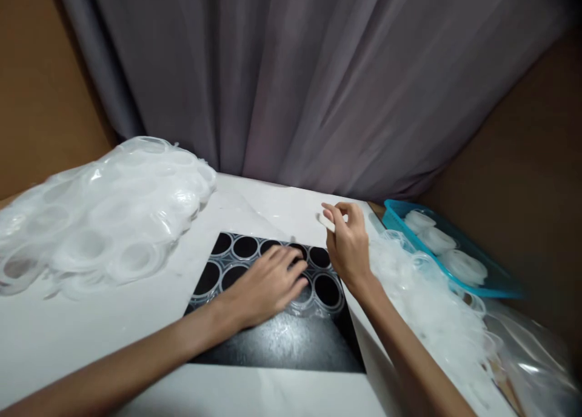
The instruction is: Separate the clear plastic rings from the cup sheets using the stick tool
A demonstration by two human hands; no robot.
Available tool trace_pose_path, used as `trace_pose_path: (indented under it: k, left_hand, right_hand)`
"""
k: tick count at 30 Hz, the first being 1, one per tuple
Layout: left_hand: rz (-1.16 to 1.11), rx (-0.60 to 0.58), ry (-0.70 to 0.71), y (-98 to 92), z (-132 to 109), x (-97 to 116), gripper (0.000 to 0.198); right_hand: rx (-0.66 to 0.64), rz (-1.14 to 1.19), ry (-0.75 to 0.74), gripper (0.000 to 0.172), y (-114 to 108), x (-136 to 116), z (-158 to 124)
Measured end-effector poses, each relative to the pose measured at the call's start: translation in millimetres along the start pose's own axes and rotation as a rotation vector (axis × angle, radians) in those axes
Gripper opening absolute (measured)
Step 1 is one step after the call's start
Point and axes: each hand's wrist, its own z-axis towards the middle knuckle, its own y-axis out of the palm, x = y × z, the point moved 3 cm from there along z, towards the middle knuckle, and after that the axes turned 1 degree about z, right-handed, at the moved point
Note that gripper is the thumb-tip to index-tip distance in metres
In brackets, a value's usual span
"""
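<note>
I have the black mat lying flat on the white bench, and I place everything else by it. A clear plastic sheet with 2 visible rows of round outlines covers the far part of the mat; the near part is bare and catches a glare. The left hand is open, palm down and fingers slightly apart, over the middle of that sheet. It is blurred, so I cannot tell how firmly it touches. The right hand is raised at the mat's far right corner, its fingers closed around a short white stick-like tool.

Left of the mat I see a large pile of translucent ring-patterned sheets. To its right lies a heap of loose translucent rings, and past that heap a blue tray holds 3 white bundles. A clear plastic bag sits farther right, nearer my viewpoint. Behind the mat, across the bench, hangs a grey curtain.
</note>
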Motion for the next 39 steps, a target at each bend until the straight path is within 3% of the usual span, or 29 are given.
trace_pose_path:
  k: [4,7,10,13,18,22,27,35,39]
  left_hand:
    - [-0.038,-0.043,0.113,9.7,-21,49,0.046]
    - [-0.054,-0.072,0.111,18.0,-28,56,0.049]
    - [-0.083,-0.069,0.136,20.3,-26,56,0.048]
    - [-0.057,-0.064,0.179,21.0,-23,57,0.044]
    - [0.047,-0.061,0.202,28.8,-25,67,0.043]
    - [0.068,-0.031,0.191,31.1,-29,74,0.043]
    - [0.058,-0.090,0.147,23.9,-24,73,0.044]
    - [0.031,-0.101,0.139,8.6,-23,72,0.041]
    - [-0.014,-0.116,0.113,10.2,-24,72,0.040]
  right_hand:
    - [-0.031,0.314,-0.044,0.044,-41,17,-63]
    - [-0.184,0.629,0.220,0.060,-51,39,-113]
    - [-0.279,0.835,0.418,0.051,-54,49,-141]
    - [-0.344,0.859,0.431,0.032,-57,46,-144]
    - [-0.418,0.789,0.287,0.013,-62,41,-135]
    - [-0.400,0.648,0.168,0.012,-64,47,-139]
    - [-0.371,0.562,0.006,0.015,-57,49,-142]
    - [-0.392,0.442,-0.093,0.019,-51,54,-149]
    - [-0.396,0.493,-0.108,0.017,-53,43,-144]
